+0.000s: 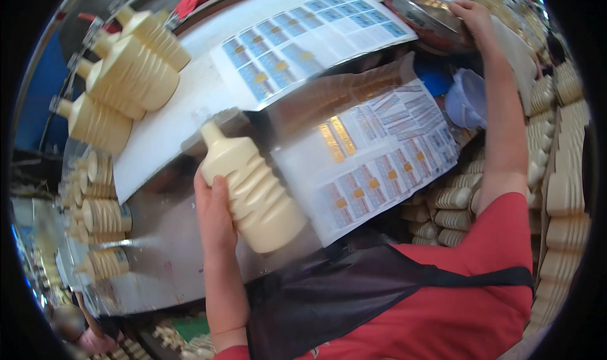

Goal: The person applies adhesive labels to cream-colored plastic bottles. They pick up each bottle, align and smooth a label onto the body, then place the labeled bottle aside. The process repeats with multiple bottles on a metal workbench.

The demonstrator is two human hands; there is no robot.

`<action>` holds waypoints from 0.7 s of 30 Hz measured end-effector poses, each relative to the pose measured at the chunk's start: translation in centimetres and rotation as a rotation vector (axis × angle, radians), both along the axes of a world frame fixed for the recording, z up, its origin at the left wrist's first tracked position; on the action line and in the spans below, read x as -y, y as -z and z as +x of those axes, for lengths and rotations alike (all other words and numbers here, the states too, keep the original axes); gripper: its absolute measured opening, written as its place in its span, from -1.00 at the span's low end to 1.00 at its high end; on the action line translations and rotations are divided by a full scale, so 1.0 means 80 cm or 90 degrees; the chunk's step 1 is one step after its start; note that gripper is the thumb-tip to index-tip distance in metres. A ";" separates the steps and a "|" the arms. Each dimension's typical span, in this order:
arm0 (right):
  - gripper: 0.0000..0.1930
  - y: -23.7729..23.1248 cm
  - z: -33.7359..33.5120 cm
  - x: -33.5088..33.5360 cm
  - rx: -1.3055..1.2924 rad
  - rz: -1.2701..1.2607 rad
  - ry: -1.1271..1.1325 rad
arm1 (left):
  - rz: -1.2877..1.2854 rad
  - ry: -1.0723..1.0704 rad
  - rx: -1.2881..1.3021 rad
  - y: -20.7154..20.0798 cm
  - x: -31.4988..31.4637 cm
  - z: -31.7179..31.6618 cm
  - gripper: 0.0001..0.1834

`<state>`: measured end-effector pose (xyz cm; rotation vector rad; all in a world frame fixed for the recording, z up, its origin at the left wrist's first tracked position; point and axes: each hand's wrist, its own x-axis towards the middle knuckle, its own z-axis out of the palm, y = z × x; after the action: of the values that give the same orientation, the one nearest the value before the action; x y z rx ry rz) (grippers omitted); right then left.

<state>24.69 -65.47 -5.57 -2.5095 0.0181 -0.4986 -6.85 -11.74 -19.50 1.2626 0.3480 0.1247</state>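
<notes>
My left hand (pixel 216 211) is wrapped around the side of a cream plastic bottle (pixel 256 192) with ridged walls. The bottle is tilted, its narrow neck pointing up and to the left over the table. At the far right my right hand (pixel 473 19) reaches out with curled fingers beside the rim of a round metal basin (pixel 422 18). What those fingers grip, if anything, is too small to make out. Right of the bottle lies a sheet of printed labels (pixel 379 164) with blue-grey and gold patches. Another label sheet (pixel 278 47) lies farther back on a white board.
Several cream bottles (pixel 139 72) stand on the white board (pixel 161 123) at the back left. More bottles (pixel 107 217) line the grey table's (pixel 171 259) left side. A lilac bucket (pixel 466 97) sits under my right forearm. Bottles are stacked (pixel 566 195) along the right. A person (pixel 95 335) is at lower left.
</notes>
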 end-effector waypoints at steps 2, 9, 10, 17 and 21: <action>-0.67 0.006 0.042 0.011 -0.092 -0.177 0.019 | 0.024 -0.026 0.000 -0.003 0.000 -0.005 -0.43; -0.77 0.055 0.179 0.095 -0.327 -0.449 -0.049 | 0.037 -0.016 0.027 -0.006 0.005 -0.005 -0.33; -0.78 0.055 0.178 0.082 -0.370 -0.425 -0.052 | 0.025 -0.015 0.031 -0.007 0.007 -0.006 -0.33; -0.85 0.027 0.162 0.061 -0.201 -0.397 -0.027 | -0.015 -0.015 0.040 -0.005 0.009 -0.005 -0.29; -0.76 -0.060 0.059 -0.091 -0.001 -0.500 0.026 | 0.126 -0.084 0.062 -0.002 0.007 -0.006 -0.24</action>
<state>29.41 -58.22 -0.75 -3.2787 -0.1551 -0.6038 -7.34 -12.31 -19.36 1.4238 0.3403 0.3394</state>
